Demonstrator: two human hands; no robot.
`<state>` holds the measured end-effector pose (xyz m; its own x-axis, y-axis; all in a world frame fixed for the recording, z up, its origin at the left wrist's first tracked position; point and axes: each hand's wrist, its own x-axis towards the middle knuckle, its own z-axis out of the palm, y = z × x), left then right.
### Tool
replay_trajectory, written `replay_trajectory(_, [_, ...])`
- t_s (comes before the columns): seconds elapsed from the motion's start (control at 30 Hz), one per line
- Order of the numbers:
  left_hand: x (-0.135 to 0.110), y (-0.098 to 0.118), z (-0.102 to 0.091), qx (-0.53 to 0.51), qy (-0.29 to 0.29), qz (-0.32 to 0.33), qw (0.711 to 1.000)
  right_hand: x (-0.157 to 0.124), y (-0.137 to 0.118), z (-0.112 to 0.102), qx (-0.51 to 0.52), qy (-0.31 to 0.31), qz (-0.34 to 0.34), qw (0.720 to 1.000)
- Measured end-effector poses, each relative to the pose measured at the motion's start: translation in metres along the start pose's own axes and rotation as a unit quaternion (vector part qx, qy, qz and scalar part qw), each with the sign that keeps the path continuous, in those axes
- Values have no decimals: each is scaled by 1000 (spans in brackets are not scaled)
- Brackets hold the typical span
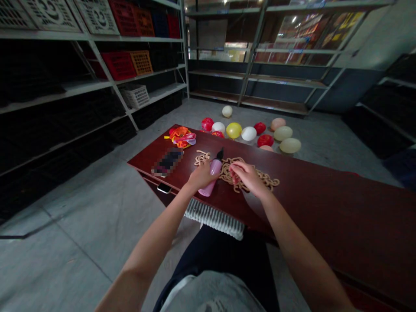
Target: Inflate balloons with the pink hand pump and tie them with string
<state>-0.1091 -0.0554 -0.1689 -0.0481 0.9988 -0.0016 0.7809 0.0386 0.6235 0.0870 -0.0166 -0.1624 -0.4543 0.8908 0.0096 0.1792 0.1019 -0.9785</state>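
My left hand [199, 177] is wrapped round a pink balloon pump [209, 178], a cylinder with a black tapered nozzle [220, 154] tilted up and away from me. My right hand [248, 174] is just right of the pump, its fingers pinched together. A reddish patch shows at those fingertips, but what they hold is too small to make out. Under and around my right hand spreads a pile of tan, cord-like strands [266, 180]. A smaller heap of the same strands [202, 157] lies beyond my left hand.
Colourful deflated balloons [182, 137] lie at the table's far left. A blurred dark object [168, 162] is nearer, and a phone [164, 188] sits by the left edge. Inflated balloons [234, 130] rest on the floor beyond the table [312, 190]. Shelves with crates [120, 65] stand behind.
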Motion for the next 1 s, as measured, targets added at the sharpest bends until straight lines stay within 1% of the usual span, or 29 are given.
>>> replay_trajectory(0.1, [5, -3, 0, -117, 50, 5, 992, 4, 6, 16, 73, 19, 36, 996])
replay_trajectory(0.17, [9, -2, -1, -213, 92, 28, 972, 8, 7, 25, 121, 29, 49, 991])
replay_trajectory(0.23, [12, 2, 0, -279, 126, 64, 950, 14, 6, 33, 171, 16, 46, 984])
replay_trajectory(0.27, [13, 4, 1, -295, 133, 87, 942, 17, 6, 36, 192, 6, 43, 980])
replay_trajectory(0.3, [14, 5, 2, -303, 126, 110, 938, 20, 6, 40, 208, 0, 40, 977])
replay_trajectory(0.37, [18, 4, 0, -299, 82, 136, 941, 24, 6, 46, 224, 14, 43, 974])
replay_trajectory(0.43, [26, -3, -8, -281, 38, 115, 952, 25, 7, 48, 233, 47, 55, 970])
replay_trajectory(0.47, [32, -10, -16, -264, 37, 91, 960, 25, 8, 48, 237, 59, 60, 968])
replay_trajectory(0.5, [40, -19, -26, -242, 57, 63, 966, 24, 9, 47, 240, 62, 63, 967])
replay_trajectory(0.53, [49, -29, -38, -211, 112, 57, 969, 23, 9, 46, 242, 58, 65, 966])
replay_trajectory(0.6, [67, -51, -65, -104, 213, 41, 971, 20, 10, 43, 252, 34, 68, 965])
replay_trajectory(0.63, [76, -62, -77, -44, 233, 36, 971, 19, 9, 43, 260, 20, 70, 963])
replay_trajectory(0.67, [84, -72, -88, 11, 241, 22, 970, 18, 9, 42, 271, 9, 73, 960])
replay_trajectory(0.73, [98, -87, -104, 107, 202, -5, 974, 18, 8, 43, 296, -12, 76, 952])
replay_trajectory(0.8, [108, -97, -110, 166, 153, -37, 974, 18, 8, 44, 318, -33, 75, 944])
replay_trajectory(0.87, [115, -101, -109, 191, 118, -60, 973, 18, 9, 44, 334, -52, 74, 938])
replay_trajectory(1.0, [127, -102, -103, 196, 73, -79, 975, 17, 15, 42, 353, -79, 72, 929])
